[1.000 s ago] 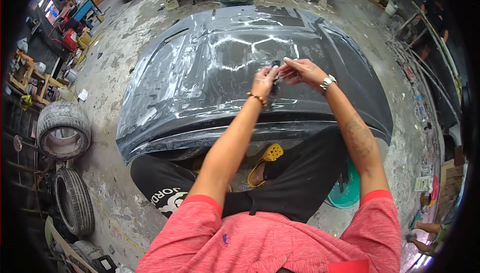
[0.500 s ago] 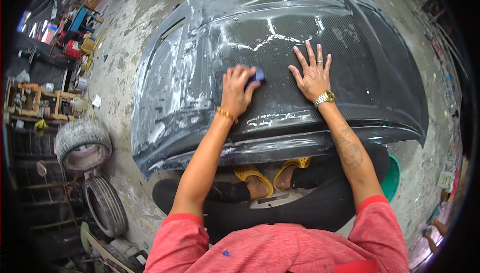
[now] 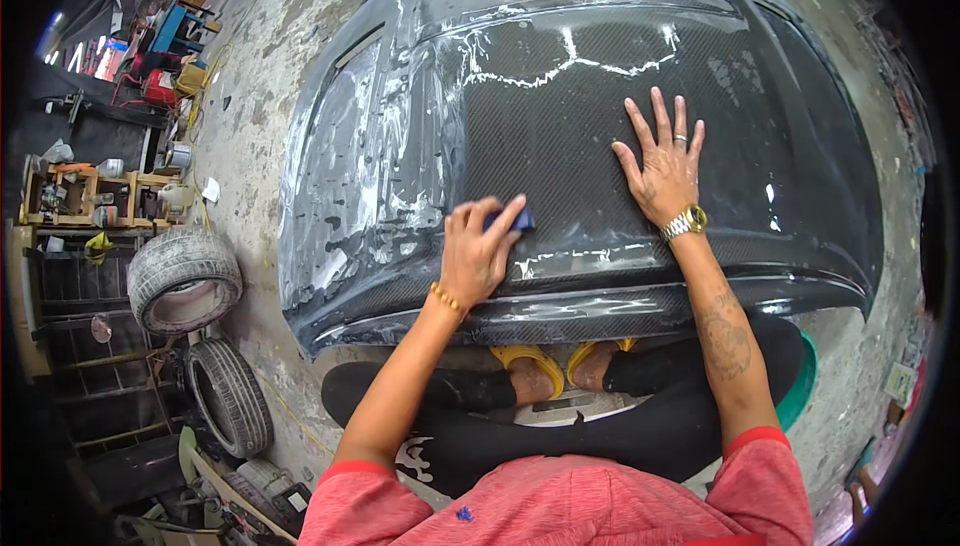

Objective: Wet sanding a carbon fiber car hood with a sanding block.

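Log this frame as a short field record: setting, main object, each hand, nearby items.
setting: workshop with a concrete floor
main object: carbon-fibre car hood, wet and glossy
left hand: presses a small blue pad on the hood
right hand: flat on the hood, fingers spread; wristwatch
nearby: two tyres at left

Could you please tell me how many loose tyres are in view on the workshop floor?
2, both left of the hood: upper tyre lying flat, lower tyre leaning nearby. More may hide in the clutter.

My car hood (image 3: 560, 116) is glossy woven carbon fibre under wet, wrinkled clear film; the concrete floor (image 3: 250, 146) looks rough.
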`<action>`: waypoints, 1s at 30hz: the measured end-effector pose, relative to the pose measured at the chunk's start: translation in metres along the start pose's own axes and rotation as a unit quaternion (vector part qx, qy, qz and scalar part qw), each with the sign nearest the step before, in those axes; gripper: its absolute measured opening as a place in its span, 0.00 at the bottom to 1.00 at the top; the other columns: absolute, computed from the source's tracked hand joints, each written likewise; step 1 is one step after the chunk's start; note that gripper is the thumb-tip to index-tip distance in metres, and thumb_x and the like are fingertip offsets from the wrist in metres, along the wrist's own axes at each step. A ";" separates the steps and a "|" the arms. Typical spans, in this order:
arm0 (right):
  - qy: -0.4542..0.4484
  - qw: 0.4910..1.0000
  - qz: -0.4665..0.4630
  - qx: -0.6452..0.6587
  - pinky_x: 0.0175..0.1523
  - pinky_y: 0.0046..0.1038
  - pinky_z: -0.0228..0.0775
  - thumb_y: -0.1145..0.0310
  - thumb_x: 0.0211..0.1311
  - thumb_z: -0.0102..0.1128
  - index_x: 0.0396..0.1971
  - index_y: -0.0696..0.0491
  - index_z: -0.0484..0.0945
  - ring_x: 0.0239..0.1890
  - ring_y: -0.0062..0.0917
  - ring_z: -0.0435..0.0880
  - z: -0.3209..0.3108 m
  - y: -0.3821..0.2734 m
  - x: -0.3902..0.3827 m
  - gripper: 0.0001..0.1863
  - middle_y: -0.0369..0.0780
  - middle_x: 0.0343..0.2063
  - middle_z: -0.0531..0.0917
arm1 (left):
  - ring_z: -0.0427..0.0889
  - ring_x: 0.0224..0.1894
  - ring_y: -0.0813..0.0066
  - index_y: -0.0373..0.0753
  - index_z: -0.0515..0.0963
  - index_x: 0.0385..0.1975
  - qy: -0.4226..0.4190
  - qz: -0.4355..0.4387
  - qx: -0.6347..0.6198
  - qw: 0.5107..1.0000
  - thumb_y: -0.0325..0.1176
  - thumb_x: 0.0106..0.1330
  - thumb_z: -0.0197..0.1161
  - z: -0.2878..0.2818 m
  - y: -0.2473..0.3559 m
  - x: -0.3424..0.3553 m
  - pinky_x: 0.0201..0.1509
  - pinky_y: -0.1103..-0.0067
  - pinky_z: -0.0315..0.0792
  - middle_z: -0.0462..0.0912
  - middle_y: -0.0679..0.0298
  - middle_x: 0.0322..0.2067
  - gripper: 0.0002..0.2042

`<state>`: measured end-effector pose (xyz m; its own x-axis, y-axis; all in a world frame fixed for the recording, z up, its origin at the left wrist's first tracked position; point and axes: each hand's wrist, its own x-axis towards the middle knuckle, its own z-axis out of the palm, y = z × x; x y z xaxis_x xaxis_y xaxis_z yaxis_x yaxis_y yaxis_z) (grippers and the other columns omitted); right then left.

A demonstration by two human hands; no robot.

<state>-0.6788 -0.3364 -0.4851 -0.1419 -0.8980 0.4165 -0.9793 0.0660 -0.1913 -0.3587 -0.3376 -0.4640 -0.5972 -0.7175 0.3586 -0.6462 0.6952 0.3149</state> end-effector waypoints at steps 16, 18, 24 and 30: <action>0.002 1.000 0.003 -0.018 0.79 0.62 0.35 0.41 0.74 0.52 0.77 0.29 0.60 0.82 0.43 0.45 0.000 -0.001 -0.001 0.34 0.34 0.80 0.52 | 0.73 0.55 0.51 0.52 0.81 0.61 0.055 -0.056 0.000 0.997 0.32 0.65 0.67 -0.026 -0.043 0.038 0.62 0.60 0.65 0.78 0.54 0.51 0.22; 0.004 1.000 0.003 -0.018 0.79 0.63 0.34 0.41 0.73 0.52 0.77 0.29 0.59 0.82 0.44 0.44 0.001 -0.003 0.000 0.35 0.34 0.81 0.52 | 0.73 0.55 0.55 0.53 0.81 0.62 0.043 -0.024 0.000 0.999 0.33 0.64 0.69 -0.037 -0.020 -0.021 0.62 0.62 0.65 0.77 0.58 0.51 0.24; 0.012 1.000 0.000 -0.021 0.78 0.63 0.35 0.43 0.73 0.53 0.77 0.30 0.59 0.81 0.46 0.47 0.002 0.000 0.001 0.35 0.36 0.80 0.54 | 0.75 0.49 0.49 0.46 0.82 0.55 0.049 0.002 -0.048 0.998 0.32 0.65 0.66 -0.023 -0.095 0.086 0.56 0.62 0.68 0.78 0.54 0.48 0.18; -0.015 0.999 -0.011 -0.034 0.77 0.63 0.39 0.40 0.72 0.54 0.76 0.31 0.62 0.80 0.44 0.50 -0.005 0.007 0.004 0.35 0.36 0.78 0.57 | 0.76 0.49 0.51 0.54 0.83 0.56 0.091 -0.045 0.010 0.995 0.38 0.67 0.67 -0.013 -0.098 0.086 0.58 0.60 0.69 0.80 0.58 0.49 0.17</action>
<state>-0.6873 -0.3376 -0.4806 -0.1164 -0.9123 0.3926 -0.9899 0.0745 -0.1203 -0.3413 -0.4669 -0.4526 -0.4423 -0.7550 0.4840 -0.7033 0.6269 0.3352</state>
